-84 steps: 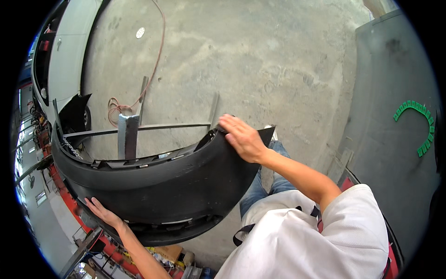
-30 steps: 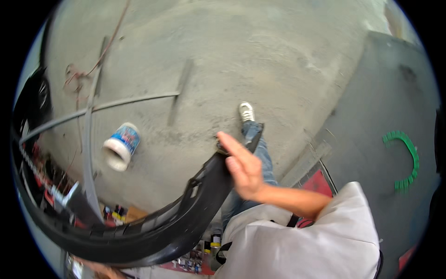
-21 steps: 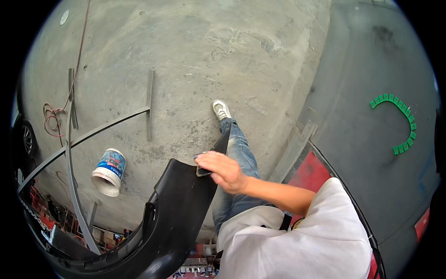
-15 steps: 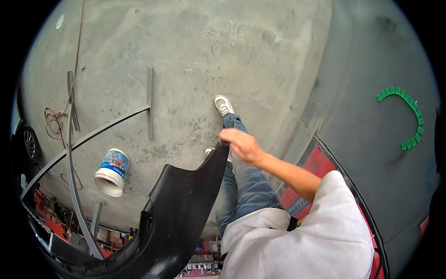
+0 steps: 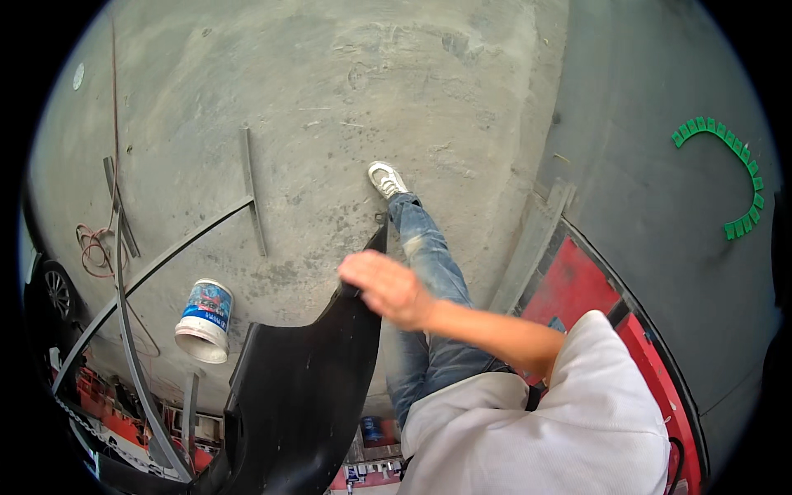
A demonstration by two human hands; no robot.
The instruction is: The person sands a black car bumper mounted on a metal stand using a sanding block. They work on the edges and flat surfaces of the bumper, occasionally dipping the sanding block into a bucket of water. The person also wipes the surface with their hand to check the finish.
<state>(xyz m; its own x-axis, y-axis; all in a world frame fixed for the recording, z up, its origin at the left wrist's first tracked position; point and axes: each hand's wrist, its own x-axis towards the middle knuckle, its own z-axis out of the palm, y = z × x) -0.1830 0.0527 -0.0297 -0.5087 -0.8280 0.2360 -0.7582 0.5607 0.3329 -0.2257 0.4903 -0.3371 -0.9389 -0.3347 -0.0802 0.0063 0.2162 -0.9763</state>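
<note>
Head view: right hand [image 5: 388, 289] fingers curled over top edge of black car bumper [image 5: 305, 396]; white bucket [image 5: 205, 320] nearby on concrete.

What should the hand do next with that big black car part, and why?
Probably close the right hand firmly over the black bumper edge. It rests on the top edge with fingers loose, and the left hand is out of view, so the long part may tip.
</note>
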